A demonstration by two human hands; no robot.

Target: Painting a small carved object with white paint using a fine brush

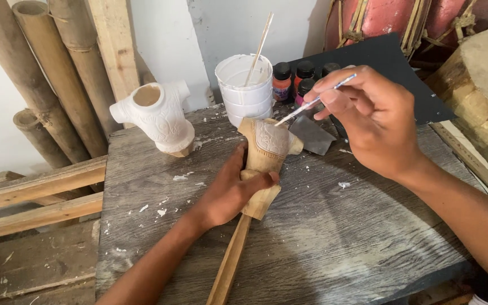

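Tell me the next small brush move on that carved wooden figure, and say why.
Probably draw the thin paintbrush in the right hand further across the carved wooden torso on a stick. Its tip touches the chest, which is only partly white, while the left hand steadies the piece below.

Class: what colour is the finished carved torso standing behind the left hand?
White all over the carved torso; head view.

**Open front, crowded back**

The surface lies open from 4 to 8 o'clock, save for the wooden stick running toward 6. At 10 stands a white carved torso; at 12 a white paint tub and small paint bottles block passage. Bamboo poles wall off 9 to 11.
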